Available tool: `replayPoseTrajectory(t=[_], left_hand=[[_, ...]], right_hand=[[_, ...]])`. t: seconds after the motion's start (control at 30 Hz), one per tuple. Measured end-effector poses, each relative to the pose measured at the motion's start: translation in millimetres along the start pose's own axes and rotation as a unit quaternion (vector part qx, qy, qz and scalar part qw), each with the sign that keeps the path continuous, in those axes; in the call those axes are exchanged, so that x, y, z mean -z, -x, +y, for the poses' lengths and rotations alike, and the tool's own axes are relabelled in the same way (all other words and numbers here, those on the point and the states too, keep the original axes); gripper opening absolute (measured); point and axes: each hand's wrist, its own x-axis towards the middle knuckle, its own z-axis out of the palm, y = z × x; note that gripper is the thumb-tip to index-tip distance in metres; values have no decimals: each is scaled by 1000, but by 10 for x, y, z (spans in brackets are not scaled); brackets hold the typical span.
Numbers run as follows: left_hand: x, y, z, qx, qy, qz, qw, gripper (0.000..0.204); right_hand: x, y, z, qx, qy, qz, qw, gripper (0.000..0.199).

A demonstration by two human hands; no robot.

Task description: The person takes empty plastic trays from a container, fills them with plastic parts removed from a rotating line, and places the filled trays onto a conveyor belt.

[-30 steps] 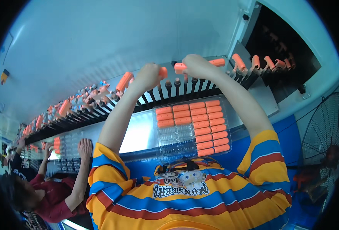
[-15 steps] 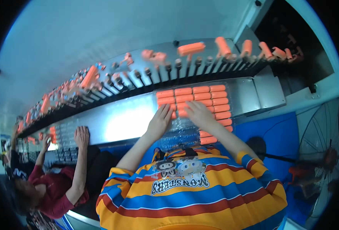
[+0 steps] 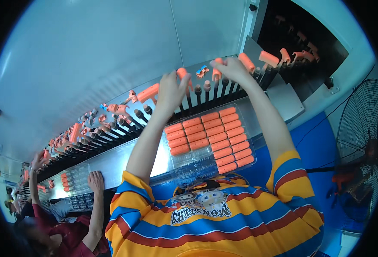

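Observation:
My left hand (image 3: 170,92) reaches to the rack, its fingers and thumb curled round an orange plastic cylinder-shaped part (image 3: 182,73) on a peg. At another peg, to the right, the thumb and fingers of my right hand (image 3: 235,70) pinch a second orange plastic part (image 3: 217,73). Below both arms a clear plastic tray (image 3: 188,165) lies on the metal ledge. Rows of orange cylinder-shaped parts (image 3: 214,129) fill most of it; its near left pockets hold none.
A row of dark pegs (image 3: 198,96) carries more orange parts (image 3: 269,58) and passes a dark opening (image 3: 302,38) at the right. A small orange and blue piece (image 3: 202,71) sits between my hands. To the left a co-worker's hand (image 3: 96,181) rests by another tray. A fan (image 3: 360,128) stands right.
Both hands have left the tray and moved up to the pegs, where they hold orange parts. The view has shifted, and the parts on the pegs stand in different places.

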Motion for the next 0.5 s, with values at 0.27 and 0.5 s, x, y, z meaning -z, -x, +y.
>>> replayPoseTrajectory(t=[0.27, 0.5], left_hand=[[142, -234, 216, -47, -240, -167, 955, 25], [-100, 737, 646, -101, -267, -89, 954, 30]], right_hand=[[202, -75, -455, 240, 283, -192, 909, 28], [221, 895, 357, 421, 169, -125, 882, 19]])
